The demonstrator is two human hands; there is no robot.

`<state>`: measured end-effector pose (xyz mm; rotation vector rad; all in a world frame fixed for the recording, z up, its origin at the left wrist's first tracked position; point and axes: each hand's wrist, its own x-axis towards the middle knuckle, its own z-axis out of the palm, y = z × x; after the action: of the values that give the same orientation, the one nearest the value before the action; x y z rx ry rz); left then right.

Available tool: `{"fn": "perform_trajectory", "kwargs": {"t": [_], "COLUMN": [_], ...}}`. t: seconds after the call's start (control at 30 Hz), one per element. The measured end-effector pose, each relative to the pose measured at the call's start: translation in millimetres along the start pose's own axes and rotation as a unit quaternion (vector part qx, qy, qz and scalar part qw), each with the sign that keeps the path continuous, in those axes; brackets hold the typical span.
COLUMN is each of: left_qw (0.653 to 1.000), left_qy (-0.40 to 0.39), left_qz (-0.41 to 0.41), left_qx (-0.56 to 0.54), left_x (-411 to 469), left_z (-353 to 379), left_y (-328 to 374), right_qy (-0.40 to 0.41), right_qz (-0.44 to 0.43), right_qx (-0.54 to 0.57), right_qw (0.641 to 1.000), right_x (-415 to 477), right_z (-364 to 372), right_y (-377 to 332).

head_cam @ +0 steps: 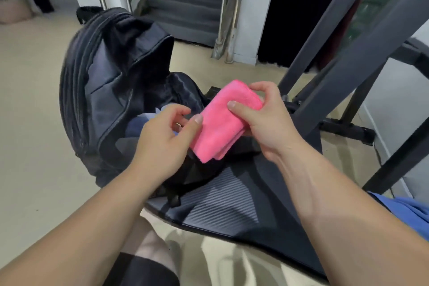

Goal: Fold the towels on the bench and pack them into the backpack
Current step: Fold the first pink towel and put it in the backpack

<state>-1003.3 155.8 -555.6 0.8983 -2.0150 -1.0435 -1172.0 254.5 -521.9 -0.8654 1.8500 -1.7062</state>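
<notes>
Head view: pink towel (222,123) is folded into a thick, compact oblong, several layers showing at its near end, fabric plush and evenly bright. It is held in the air above the worktop (220,199), just beside the open mouth of the dark backpack (99,81). Right hand (262,123) grips the towel's far end, thumb on top, fingers curled round it. Left hand (162,139) pinches the left edge, thumb on it, fingers curled. Blue cloth (404,211) lies at the worktop's right edge.
</notes>
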Motion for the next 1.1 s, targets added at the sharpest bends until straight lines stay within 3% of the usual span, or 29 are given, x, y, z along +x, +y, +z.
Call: {"fn": "perform_trajectory", "kwargs": {"t": [0.1, 0.2, 0.27, 0.33, 0.47, 0.57, 0.67, 0.73, 0.87, 1.03, 1.1], "left_qw": [0.994, 0.961, 0.937, 0.939, 0.971, 0.985, 0.99, 0.976, 0.896, 0.845, 0.852], "left_qy": [-0.051, -0.093, -0.091, -0.069, 0.029, 0.098, 0.091, 0.076, 0.073, 0.062, 0.038], "left_qz": [-0.058, -0.094, -0.121, -0.139, -0.146, -0.128, -0.083, -0.04, 0.044, 0.109, 0.094], "left_qx": [-0.076, -0.244, -0.316, -0.306, -0.185, -0.068, 0.075, 0.201, 0.436, 0.52, 0.513], "left_x": [13.3, 33.4, 45.9, 56.8, 73.7, 84.2, 91.9, 100.5, 121.2, 144.5, 146.2], "left_z": [-6.1, -7.6, -8.0, -7.9, -3.4, -1.6, -6.2, -11.5, -16.4, -9.7, -2.6], "left_y": [-6.4, -8.6, -9.5, -10.8, -15.5, -21.4, -33.1, -41.5, -45.9, -72.2, -84.7], "right_qy": [-0.062, -0.12, -0.11, -0.089, -0.067, -0.04, -0.087, -0.136, -0.119, -0.125, -0.13], "right_qz": [-0.044, -0.067, -0.075, -0.064, -0.043, -0.003, 0.008, 0.003, -0.025, -0.02, -0.024], "right_qx": [-0.072, -0.094, -0.079, -0.054, -0.022, -0.102, -0.235, -0.285, -0.291, -0.225, -0.214], "right_qw": [0.995, 0.986, 0.988, 0.992, 0.997, 0.994, 0.968, 0.949, 0.949, 0.966, 0.968], "right_x": [21.4, 43.2, 57.6, 68.5, 77.0, 80.3, 79.5, 74.2, 77.1, 71.8, 71.2], "right_z": [23.1, 49.1, 61.6, 71.5, 85.0, 90.5, 89.9, 86.9, 76.7, 66.4, 63.8], "right_y": [-19.2, -33.3, -31.0, -24.1, -5.0, 17.0, 41.4, 44.9, 51.6, 59.5, 62.4]}}
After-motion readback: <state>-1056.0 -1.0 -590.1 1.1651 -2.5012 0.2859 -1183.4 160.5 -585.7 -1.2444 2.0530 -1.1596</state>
